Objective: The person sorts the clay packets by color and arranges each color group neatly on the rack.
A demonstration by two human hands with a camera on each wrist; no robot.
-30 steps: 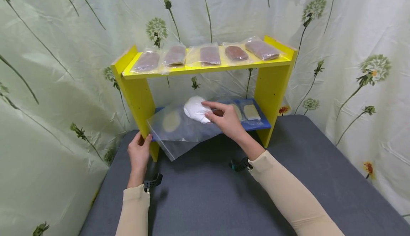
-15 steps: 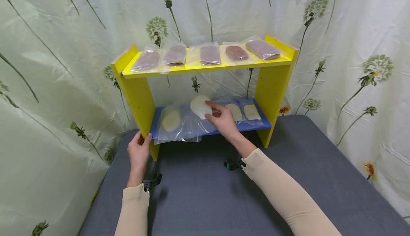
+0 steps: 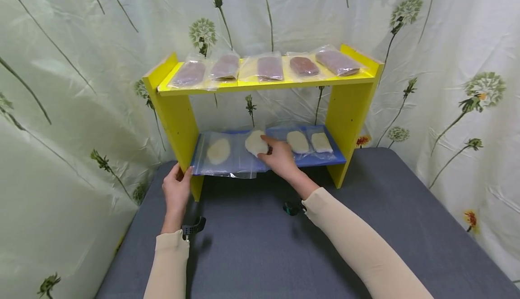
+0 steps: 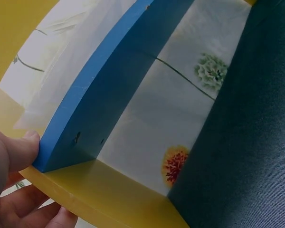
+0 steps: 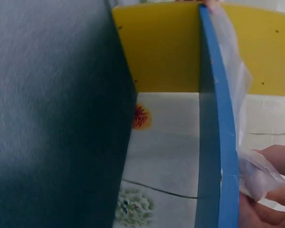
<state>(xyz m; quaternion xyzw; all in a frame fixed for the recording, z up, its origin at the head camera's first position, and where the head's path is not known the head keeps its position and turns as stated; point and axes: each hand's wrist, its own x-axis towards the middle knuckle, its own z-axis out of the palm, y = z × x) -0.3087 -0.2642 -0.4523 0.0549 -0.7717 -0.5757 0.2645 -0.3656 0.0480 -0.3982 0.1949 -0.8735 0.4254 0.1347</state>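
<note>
In the head view, my right hand [image 3: 283, 161] pinches a clear plastic bag with a white, round, flat piece [image 3: 256, 143] inside, low over the middle of the blue shelf board [image 3: 322, 160]. The right wrist view has the bag's crumpled plastic [image 5: 256, 178] between thumb and fingers, close to the board's front edge. My left hand [image 3: 177, 194] grips the front edge of the yellow shelf unit's left side panel [image 3: 174, 127]; its thumb [image 4: 23, 149] rests at the blue board's corner. Left of the held bag lies a zip bag with a pale round piece [image 3: 218, 151].
Two more bagged pale pieces, an oblong one [image 3: 298, 142] and a squarish one [image 3: 321, 142], lie right of my right hand. Several bagged reddish-brown slabs [image 3: 270, 68] line the yellow top board. The unit stands on a dark grey surface [image 3: 252, 245] before a flower-patterned curtain [image 3: 438, 123].
My right hand has lowered the white bagged piece toward the blue board. The left zip bag, whose end hung over the front edge, now lies flatter. My left hand keeps its place.
</note>
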